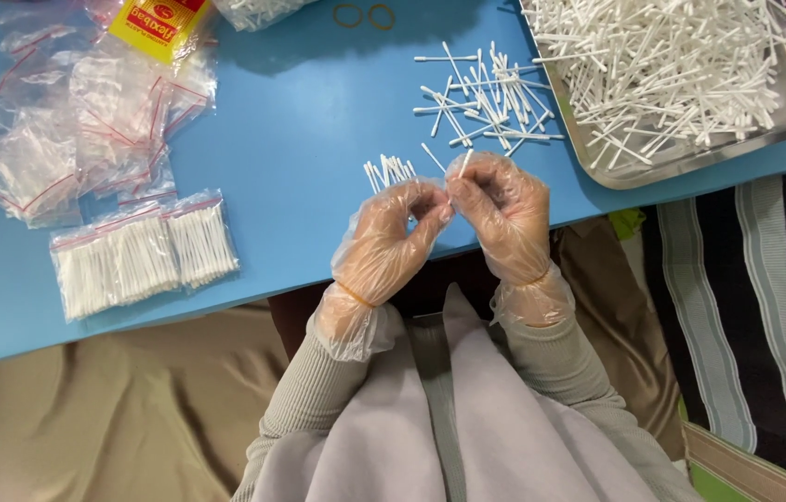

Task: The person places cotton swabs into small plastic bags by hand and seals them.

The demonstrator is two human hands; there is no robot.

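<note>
At the blue table (318, 139) edge, gloved left hand (391, 244) clasps a bundle of cotton swabs (387, 171), right hand (502, 216) pinches one; light, thin sticks, likely best gripped mid-shaft.

- Two filled clear bags of cotton swabs (142, 253), red-striped at the seal, lie side by side at the near left of the blue worktop (309, 121).
- A loose heap of empty clear bags (86, 130) with red seal lines lies behind them.
- A yellow-and-red labelled pack (158, 26) rests at the far edge, top left.
</note>
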